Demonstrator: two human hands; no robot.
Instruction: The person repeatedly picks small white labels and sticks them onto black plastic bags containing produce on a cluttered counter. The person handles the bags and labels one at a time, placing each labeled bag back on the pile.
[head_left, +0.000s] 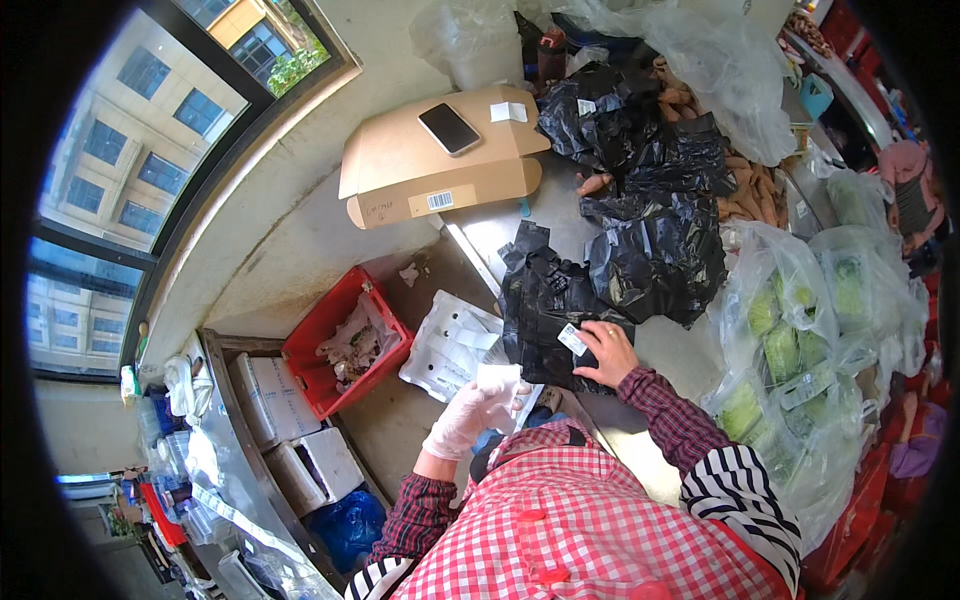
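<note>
My left hand (459, 421), in a thin pale glove, grips a roll of white labels (498, 379) in front of my checked apron. My bare right hand (610, 352) spreads its fingers over a black plastic bag (541, 307) on the metal table. Its fingertips touch the edge of a small white printed label (572, 340) on that bag; I cannot tell whether the label is fully stuck down. Behind lies another filled black plastic bag (656, 259), touching the first. What the bags contain is hidden.
Clear bags of packed green vegetables (780, 345) stand at right. Sweet potatoes (754, 191) lie behind the black bags. A smartphone (448, 129) rests on a flattened cardboard box (382, 161). A red crate (300, 360) with scraps and a white foam tray (442, 345) are at left.
</note>
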